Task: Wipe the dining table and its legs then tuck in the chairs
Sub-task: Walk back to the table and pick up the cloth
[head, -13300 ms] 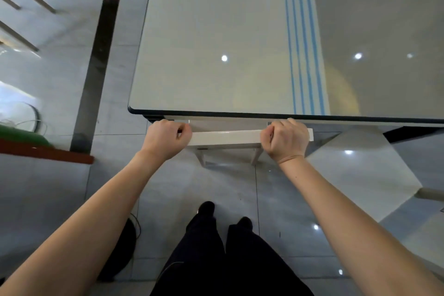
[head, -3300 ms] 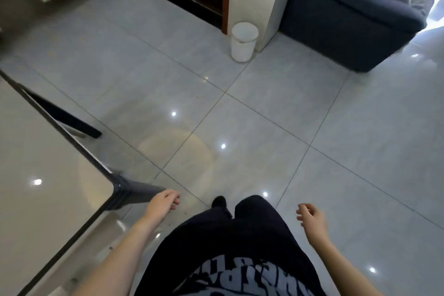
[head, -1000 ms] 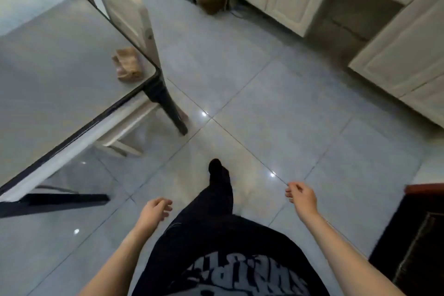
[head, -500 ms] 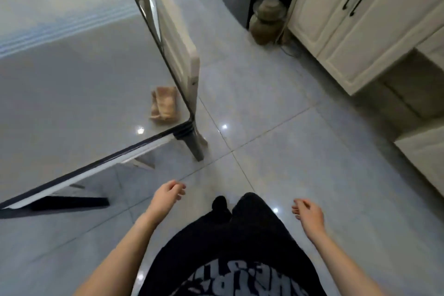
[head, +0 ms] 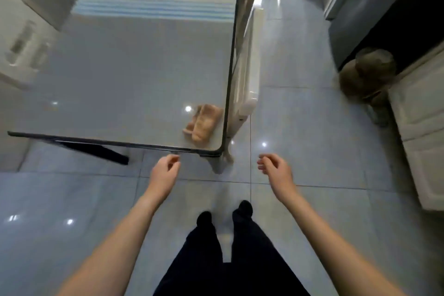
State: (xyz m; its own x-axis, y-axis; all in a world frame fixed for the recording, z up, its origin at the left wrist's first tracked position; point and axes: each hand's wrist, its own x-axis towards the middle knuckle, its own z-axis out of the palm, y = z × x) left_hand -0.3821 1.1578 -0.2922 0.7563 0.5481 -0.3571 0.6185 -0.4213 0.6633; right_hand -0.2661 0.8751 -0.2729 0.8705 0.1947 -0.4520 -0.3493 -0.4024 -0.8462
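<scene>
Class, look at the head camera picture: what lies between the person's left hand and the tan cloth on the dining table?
Only the table's dark front edge and bare glossy tabletop separate the left hand from the cloth, in the head view.

Premises: a domestic dining area adjoining a kitchen. Evidence noted: a glossy glass-topped dining table (head: pixel 134 74) with a cream chair (head: pixel 248 60) tucked along its right edge, standing on polished grey floor tiles (head: pixel 312 151). Cream panelled cabinets (head: pixel 418 132) line the right side, with a brown earthenware jar (head: pixel 367 74) beside them.
</scene>
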